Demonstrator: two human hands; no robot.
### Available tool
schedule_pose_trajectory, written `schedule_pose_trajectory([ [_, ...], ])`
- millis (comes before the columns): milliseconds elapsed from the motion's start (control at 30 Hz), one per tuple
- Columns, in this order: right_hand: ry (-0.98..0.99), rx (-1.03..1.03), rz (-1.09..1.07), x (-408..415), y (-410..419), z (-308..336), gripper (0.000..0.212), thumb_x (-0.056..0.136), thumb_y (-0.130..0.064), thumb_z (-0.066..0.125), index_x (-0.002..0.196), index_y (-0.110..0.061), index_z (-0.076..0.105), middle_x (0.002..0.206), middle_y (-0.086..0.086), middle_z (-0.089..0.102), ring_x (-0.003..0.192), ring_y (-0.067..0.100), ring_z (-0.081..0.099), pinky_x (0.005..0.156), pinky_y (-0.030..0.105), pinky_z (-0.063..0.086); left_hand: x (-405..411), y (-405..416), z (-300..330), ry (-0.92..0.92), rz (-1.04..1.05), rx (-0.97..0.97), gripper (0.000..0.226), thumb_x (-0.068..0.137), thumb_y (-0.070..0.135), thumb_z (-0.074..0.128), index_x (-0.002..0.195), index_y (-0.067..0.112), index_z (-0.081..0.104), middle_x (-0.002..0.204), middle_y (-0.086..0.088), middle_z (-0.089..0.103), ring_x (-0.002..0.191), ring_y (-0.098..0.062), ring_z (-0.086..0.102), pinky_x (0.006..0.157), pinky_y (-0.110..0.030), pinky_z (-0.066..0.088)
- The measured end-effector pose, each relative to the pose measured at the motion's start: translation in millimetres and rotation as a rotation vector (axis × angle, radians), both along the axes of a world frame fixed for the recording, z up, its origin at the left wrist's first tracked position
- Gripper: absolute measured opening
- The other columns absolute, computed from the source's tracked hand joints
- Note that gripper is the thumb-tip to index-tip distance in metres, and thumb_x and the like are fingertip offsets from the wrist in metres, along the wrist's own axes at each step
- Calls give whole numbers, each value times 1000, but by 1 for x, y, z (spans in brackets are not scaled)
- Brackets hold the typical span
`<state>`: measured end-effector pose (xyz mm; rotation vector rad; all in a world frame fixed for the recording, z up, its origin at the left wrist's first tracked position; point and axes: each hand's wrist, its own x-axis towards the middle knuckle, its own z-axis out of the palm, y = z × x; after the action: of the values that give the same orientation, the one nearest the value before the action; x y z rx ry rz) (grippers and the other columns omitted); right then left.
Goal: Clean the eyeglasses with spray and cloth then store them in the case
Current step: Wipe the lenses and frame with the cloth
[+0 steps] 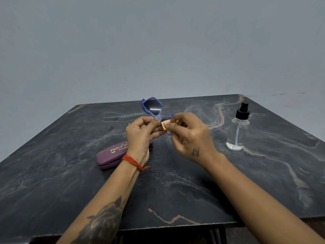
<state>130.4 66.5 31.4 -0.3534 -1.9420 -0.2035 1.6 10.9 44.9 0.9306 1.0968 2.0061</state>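
Blue-framed eyeglasses (152, 106): I am holding them up above the middle of the table, tilted so one lens is standing up on the far side and catching a streak of light, while the other lens is sitting low between my two hands.
Left hand (140, 136): I am pinching the frame near the bridge, fingers curled round it, thumb on top.
Right hand (190, 136): I am gripping the cloth with curled fingers and pressing it against the lower lens.
Cloth (166, 124): pale orange, bunched small, mostly covered by my right fingers, touching the lower lens.
Case (112, 155): purple, closed, gold lettering on the lid, lying on the table on the near left, partly hidden under my left wrist.
Spray bottle (238, 132): clear with a black pump top, standing upright on the right, well apart from my hands.
Table (175, 187): dark marbled stone with pale and rust veins.
Wrist thread (134, 162): red, wrapped round my left wrist.
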Motion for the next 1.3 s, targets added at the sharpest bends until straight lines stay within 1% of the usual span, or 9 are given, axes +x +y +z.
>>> schedule_pose_trajectory([
  [133, -2, 25, -78, -5, -2, 0, 19, 78, 2, 65, 95, -2, 73, 90, 16, 63, 71, 25, 55, 62, 25, 43, 1, -1, -2, 27, -10, -5, 10, 82, 2, 63, 72, 3, 60, 59, -3, 69, 58, -15, 68, 56, -25, 57],
  [233, 18, -8, -132, -5, 1, 2, 27, 93, -11, 48, 96, -2, 73, 90, 15, 63, 73, 24, 53, 68, 17, 32, 1, -1, -2, 38, -4, -19, 11, 81, -1, 62, 72, 3, 60, 55, -3, 66, 55, -14, 67, 55, -24, 57],
  [300, 18, -35, -170, -3, 4, 1, 26, 89, -9, 48, 97, -3, 72, 89, 15, 62, 73, 24, 54, 67, 19, 34, 1, -1, -2, 41, 5, -23, 12, 81, -2, 62, 71, 3, 59, 52, -2, 64, 53, -13, 66, 54, -23, 57],
  [400, 35, -83, -202, 1, 7, -1, 17, 82, -2, 60, 95, -2, 72, 86, 14, 61, 71, 24, 55, 63, 22, 38, 1, -1, -2, 31, 14, -19, 12, 81, -3, 62, 71, 2, 59, 51, -2, 64, 52, -13, 66, 55, -24, 57],
  [567, 123, -85, -193, 3, 8, 0, 6, 78, -7, 69, 74, -3, 72, 71, 10, 60, 58, 22, 55, 52, 28, 45, -3, 0, 0, -25, 25, 1, 12, 81, -1, 63, 71, 3, 58, 52, -1, 65, 52, -12, 66, 55, -24, 57],
  [700, 131, -35, -160, 3, 5, 0, 4, 71, -3, 69, 69, -4, 72, 67, 8, 60, 54, 21, 54, 49, 27, 44, -4, 1, 0, -33, 31, 2, 13, 82, -3, 61, 71, 3, 58, 51, -1, 64, 52, -12, 66, 55, -24, 57],
  [933, 47, -29, -39, -2, -4, -2, 13, 68, 0, 68, 79, -4, 74, 75, 9, 64, 61, 19, 57, 61, 15, 40, -3, 0, 1, -29, 32, 9, 12, 81, 0, 63, 71, 3, 58, 51, 1, 64, 52, -10, 65, 53, -22, 56],
  [1033, 14, -26, 2, -2, -4, -3, 17, 68, 2, 68, 83, -4, 75, 79, 10, 64, 62, 18, 56, 63, 16, 40, -2, 0, 1, -23, 40, 7, 12, 80, 2, 64, 70, 5, 58, 51, 1, 64, 52, -8, 64, 52, -20, 53],
  [1300, 71, -51, 1, 5, 0, 4, 11, 67, -3, 61, 67, -6, 72, 71, 6, 63, 57, 18, 56, 55, 19, 41, -2, 1, 0, -26, 24, 7, 12, 80, 3, 65, 70, 3, 58, 51, 0, 64, 52, -12, 65, 54, -24, 56],
])
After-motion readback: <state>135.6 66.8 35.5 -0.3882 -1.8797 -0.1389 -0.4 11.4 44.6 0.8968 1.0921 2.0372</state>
